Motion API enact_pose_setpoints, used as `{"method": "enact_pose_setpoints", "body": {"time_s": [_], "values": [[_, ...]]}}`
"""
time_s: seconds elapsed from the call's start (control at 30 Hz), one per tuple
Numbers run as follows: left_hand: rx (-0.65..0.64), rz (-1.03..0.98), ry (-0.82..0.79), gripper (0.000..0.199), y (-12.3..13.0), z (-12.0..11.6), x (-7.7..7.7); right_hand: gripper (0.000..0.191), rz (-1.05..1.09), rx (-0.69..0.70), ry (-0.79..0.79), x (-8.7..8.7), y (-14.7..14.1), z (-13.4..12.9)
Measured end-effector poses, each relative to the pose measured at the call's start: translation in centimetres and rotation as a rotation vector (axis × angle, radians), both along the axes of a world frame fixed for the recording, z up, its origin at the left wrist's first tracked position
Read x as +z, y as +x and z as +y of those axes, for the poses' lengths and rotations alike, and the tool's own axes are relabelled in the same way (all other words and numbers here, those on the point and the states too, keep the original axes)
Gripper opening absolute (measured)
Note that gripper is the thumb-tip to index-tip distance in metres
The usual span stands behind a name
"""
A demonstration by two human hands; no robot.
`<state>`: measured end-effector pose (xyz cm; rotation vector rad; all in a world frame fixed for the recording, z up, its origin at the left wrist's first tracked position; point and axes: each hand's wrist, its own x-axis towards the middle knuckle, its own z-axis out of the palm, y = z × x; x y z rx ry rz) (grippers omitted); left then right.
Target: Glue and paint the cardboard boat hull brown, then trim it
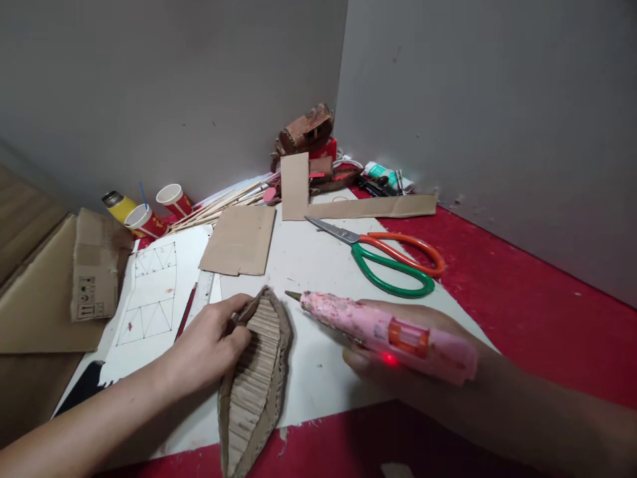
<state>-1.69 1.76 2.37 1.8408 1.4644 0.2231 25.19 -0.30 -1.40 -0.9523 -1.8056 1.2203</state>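
My left hand (pixel 226 335) pinches the left edge of a boat-shaped piece of corrugated cardboard (pixel 261 362), with raised sides and a ribbed inside. In my right hand (pixel 368 362) is a pink glue gun (pixel 368 325), its red light lit and its fingers partly hidden behind the body. The gun's dark nozzle points left, just apart from the pointed far end of the cardboard boat. Beyond the gun lie scissors (pixel 355 242) with one orange and one green handle, their blades together, on a white sheet (pixel 303 255).
Cardboard pieces (pixel 239 239) lie on the sheet. At the back left stand paper cups (pixel 144 219), a yellow bottle (pixel 119 207) and thin wooden sticks (pixel 219 206). A drawing (pixel 149 292), a red pencil (pixel 186 312) and a cardboard box (pixel 97 265) are on the left. Grey walls close off the back.
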Motion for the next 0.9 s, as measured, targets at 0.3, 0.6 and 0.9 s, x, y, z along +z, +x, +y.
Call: {"method": "enact_pose_setpoints", "body": {"time_s": [0.3,0.6,0.9], "values": [[0.080,-0.369,-0.172,0.033,1.1,0.3,-1.5,0.045,-0.037,0.067,-0.071,-0.4,-0.5,0.5],[0.201,-0.618,-0.383,0.033,2.3,1.3,-3.2,0.044,-0.026,0.005,-0.121,-0.5,-0.2,0.9],[0.275,-0.878,-0.553,0.015,3.4,-0.1,-3.5,0.045,0.083,0.037,-0.264,0.0,-1.5,1.5]]}}
